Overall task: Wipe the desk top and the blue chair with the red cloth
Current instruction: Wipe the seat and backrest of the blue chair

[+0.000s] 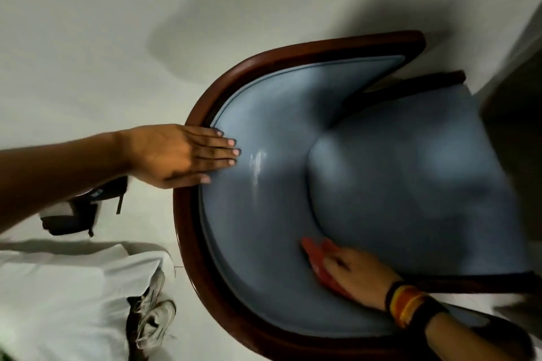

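The blue chair (366,173) fills the middle of the view, with a curved padded back inside a dark wood frame (187,243). My left hand (181,152) lies flat on the upper edge of the chair's back, fingers together and holding nothing. My right hand (357,275) presses the red cloth (315,255) against the inner padding of the back, low down where it meets the seat cushion. Most of the cloth is hidden under that hand. A shiny streak (256,164) shows on the padding near my left fingertips.
Pale floor surrounds the chair. A black high-heeled shoe (79,214) lies on the floor at the left below my forearm. My white clothing (67,299) and sneakers (152,319) fill the lower left. A dark furniture edge (516,102) stands at the right beside the seat.
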